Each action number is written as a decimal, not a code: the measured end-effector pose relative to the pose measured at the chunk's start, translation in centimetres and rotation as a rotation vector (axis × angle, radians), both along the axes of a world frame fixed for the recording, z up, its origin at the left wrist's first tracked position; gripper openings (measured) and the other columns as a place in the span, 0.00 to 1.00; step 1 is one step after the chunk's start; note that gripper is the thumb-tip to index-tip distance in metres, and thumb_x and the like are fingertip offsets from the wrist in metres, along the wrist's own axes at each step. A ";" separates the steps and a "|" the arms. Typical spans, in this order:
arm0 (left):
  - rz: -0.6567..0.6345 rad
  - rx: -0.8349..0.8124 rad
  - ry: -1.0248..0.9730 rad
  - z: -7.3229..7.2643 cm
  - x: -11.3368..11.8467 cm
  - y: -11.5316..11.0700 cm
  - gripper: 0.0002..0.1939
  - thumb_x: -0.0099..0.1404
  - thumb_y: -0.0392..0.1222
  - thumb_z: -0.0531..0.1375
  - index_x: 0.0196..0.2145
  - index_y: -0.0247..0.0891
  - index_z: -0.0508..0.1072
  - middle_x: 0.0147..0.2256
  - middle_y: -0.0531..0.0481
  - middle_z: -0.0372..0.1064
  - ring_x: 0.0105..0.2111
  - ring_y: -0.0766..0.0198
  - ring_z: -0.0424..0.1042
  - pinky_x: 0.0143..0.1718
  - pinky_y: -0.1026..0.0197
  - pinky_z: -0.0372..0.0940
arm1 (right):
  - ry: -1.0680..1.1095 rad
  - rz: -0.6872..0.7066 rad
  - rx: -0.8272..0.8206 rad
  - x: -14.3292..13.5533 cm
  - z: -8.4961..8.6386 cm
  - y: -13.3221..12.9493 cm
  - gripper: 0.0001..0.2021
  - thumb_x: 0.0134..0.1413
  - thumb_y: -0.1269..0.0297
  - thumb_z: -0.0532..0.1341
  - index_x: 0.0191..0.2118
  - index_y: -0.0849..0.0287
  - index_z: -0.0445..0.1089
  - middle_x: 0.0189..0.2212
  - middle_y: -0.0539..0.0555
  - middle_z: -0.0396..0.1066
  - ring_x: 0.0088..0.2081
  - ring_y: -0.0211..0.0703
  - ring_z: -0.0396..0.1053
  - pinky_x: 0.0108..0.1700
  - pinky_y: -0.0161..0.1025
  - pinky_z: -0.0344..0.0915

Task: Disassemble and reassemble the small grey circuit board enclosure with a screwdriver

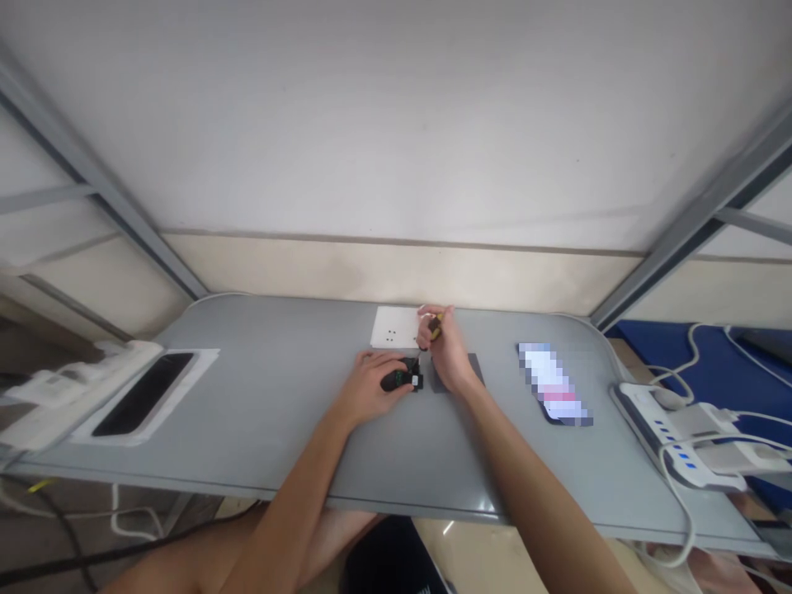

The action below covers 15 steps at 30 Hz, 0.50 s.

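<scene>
My left hand (374, 384) is closed round a small black device (396, 379) and steadies it on the grey table. A bit of green and a small white patch show on the device; its exact kind is unclear. In my right hand (446, 346) is a screwdriver (436, 327) with a yellow and dark handle. Its thin shaft slants down to the device's upper right, but whether the tip touches is too small to tell. Behind the hands lies a white sheet (384, 320) with several tiny dark pieces on it. A dark grey flat square (476, 369) is partly hidden under my right wrist.
To the right lie a phone (553, 384) with a lit, blurred screen and a white power strip (643, 429) with plugs and cables. A dark phone (145, 394) rests on white paper at left, beside another power strip (80, 396). A wall (396, 272) bounds the table's back.
</scene>
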<state>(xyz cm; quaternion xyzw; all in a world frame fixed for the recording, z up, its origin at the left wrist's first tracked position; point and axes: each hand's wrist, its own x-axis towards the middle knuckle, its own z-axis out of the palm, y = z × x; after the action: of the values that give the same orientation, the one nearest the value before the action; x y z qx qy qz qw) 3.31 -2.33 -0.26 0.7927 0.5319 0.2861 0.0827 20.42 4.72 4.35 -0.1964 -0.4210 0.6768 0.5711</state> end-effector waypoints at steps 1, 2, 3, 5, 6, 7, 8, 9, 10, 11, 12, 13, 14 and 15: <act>-0.001 0.000 0.000 0.0 0.0 0.0 0.09 0.67 0.48 0.68 0.44 0.46 0.78 0.56 0.50 0.76 0.56 0.52 0.73 0.62 0.44 0.56 | 0.012 0.022 -0.014 0.1 0.1 0.0 0.21 0.63 0.39 0.60 0.39 0.55 0.70 0.23 0.45 0.56 0.24 0.36 0.55 0.28 0.37 0.57; -0.001 -0.001 0.001 0.0 0.0 0.0 0.09 0.67 0.48 0.67 0.44 0.47 0.78 0.57 0.50 0.76 0.57 0.52 0.73 0.62 0.44 0.56 | 0.020 0.036 -0.027 0.2 0.2 0.0 0.20 0.62 0.41 0.62 0.40 0.55 0.71 0.25 0.47 0.59 0.26 0.36 0.58 0.30 0.38 0.59; -0.001 0.001 0.001 0.0 0.0 0.0 0.09 0.68 0.48 0.67 0.44 0.47 0.78 0.57 0.50 0.75 0.57 0.52 0.73 0.62 0.44 0.56 | 0.019 0.041 -0.034 0.4 0.3 0.0 0.18 0.60 0.44 0.65 0.39 0.55 0.72 0.29 0.49 0.63 0.28 0.37 0.62 0.32 0.38 0.61; -0.001 0.007 0.002 0.0 0.0 0.0 0.09 0.68 0.48 0.67 0.44 0.47 0.78 0.57 0.50 0.75 0.57 0.52 0.73 0.62 0.44 0.55 | -0.005 0.024 -0.029 0.5 0.2 0.0 0.18 0.55 0.47 0.70 0.35 0.55 0.68 0.33 0.50 0.68 0.32 0.37 0.67 0.34 0.38 0.63; -0.003 0.008 0.004 0.0 0.0 0.0 0.09 0.68 0.48 0.67 0.44 0.47 0.78 0.57 0.50 0.76 0.57 0.53 0.73 0.62 0.44 0.55 | -0.017 0.009 -0.023 0.5 0.1 0.1 0.19 0.53 0.48 0.72 0.33 0.55 0.65 0.32 0.49 0.68 0.31 0.37 0.67 0.32 0.37 0.62; -0.003 0.007 0.004 0.0 0.0 0.0 0.09 0.67 0.47 0.67 0.44 0.46 0.78 0.57 0.50 0.76 0.56 0.53 0.74 0.62 0.44 0.55 | -0.022 -0.010 -0.019 0.5 -0.1 0.1 0.21 0.53 0.48 0.73 0.32 0.54 0.62 0.29 0.47 0.66 0.28 0.36 0.64 0.30 0.36 0.59; -0.003 0.005 0.005 0.1 0.1 0.0 0.08 0.67 0.47 0.67 0.44 0.46 0.78 0.56 0.51 0.76 0.56 0.53 0.74 0.62 0.44 0.55 | -0.021 -0.026 -0.017 0.4 -0.2 0.2 0.23 0.53 0.48 0.73 0.31 0.53 0.59 0.25 0.44 0.62 0.24 0.34 0.59 0.27 0.36 0.56; -0.002 0.002 0.005 0.1 0.1 0.0 0.08 0.67 0.47 0.67 0.44 0.46 0.78 0.56 0.51 0.76 0.56 0.53 0.74 0.62 0.44 0.55 | -0.017 -0.039 -0.010 0.3 -0.4 0.2 0.24 0.53 0.47 0.72 0.31 0.53 0.57 0.21 0.42 0.56 0.21 0.33 0.54 0.25 0.35 0.52; 0.000 -0.003 0.006 0.1 0.1 0.0 0.08 0.67 0.47 0.67 0.43 0.46 0.78 0.56 0.51 0.76 0.56 0.53 0.74 0.62 0.44 0.55 | -0.011 -0.044 0.000 0.2 -0.4 0.2 0.24 0.55 0.45 0.71 0.31 0.53 0.57 0.20 0.41 0.51 0.20 0.33 0.49 0.25 0.35 0.50; 0.001 -0.006 0.006 0.1 0.0 0.0 0.08 0.67 0.47 0.67 0.43 0.46 0.78 0.56 0.51 0.76 0.56 0.53 0.74 0.61 0.44 0.56 | -0.002 -0.035 0.005 0.1 -0.4 0.2 0.22 0.57 0.43 0.68 0.32 0.53 0.59 0.20 0.41 0.49 0.21 0.34 0.46 0.25 0.35 0.49; 0.002 -0.007 0.006 0.1 0.0 0.0 0.08 0.67 0.47 0.67 0.43 0.46 0.78 0.56 0.51 0.76 0.56 0.53 0.74 0.61 0.44 0.56 | 0.010 -0.017 0.003 0.1 -0.3 0.2 0.21 0.59 0.41 0.65 0.33 0.53 0.62 0.21 0.42 0.49 0.21 0.34 0.47 0.25 0.36 0.50; 0.001 -0.006 0.007 0.1 0.0 0.0 0.08 0.67 0.47 0.67 0.44 0.47 0.78 0.56 0.51 0.76 0.56 0.53 0.74 0.61 0.44 0.56 | 0.021 0.009 -0.005 0.1 -0.1 0.1 0.21 0.61 0.39 0.63 0.35 0.53 0.66 0.22 0.43 0.51 0.22 0.35 0.49 0.26 0.36 0.52; -0.001 -0.004 0.008 0.1 0.0 0.0 0.08 0.67 0.47 0.67 0.44 0.47 0.78 0.57 0.51 0.76 0.57 0.53 0.73 0.61 0.44 0.56 | 0.027 0.039 -0.015 0.2 0.1 0.1 0.21 0.63 0.39 0.61 0.38 0.54 0.69 0.24 0.45 0.54 0.24 0.36 0.53 0.28 0.37 0.55; -0.005 -0.003 0.010 0.1 0.0 -0.1 0.08 0.68 0.47 0.67 0.44 0.47 0.78 0.57 0.51 0.75 0.57 0.53 0.73 0.61 0.44 0.56 | 0.028 0.065 -0.026 0.3 0.3 0.0 0.20 0.63 0.40 0.61 0.40 0.55 0.71 0.26 0.47 0.57 0.26 0.36 0.57 0.30 0.38 0.58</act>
<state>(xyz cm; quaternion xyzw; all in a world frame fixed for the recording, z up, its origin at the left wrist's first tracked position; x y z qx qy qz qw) 3.33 -2.38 -0.11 0.7952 0.5309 0.2812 0.0822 20.71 4.73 4.65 -0.1804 -0.4103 0.7030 0.5522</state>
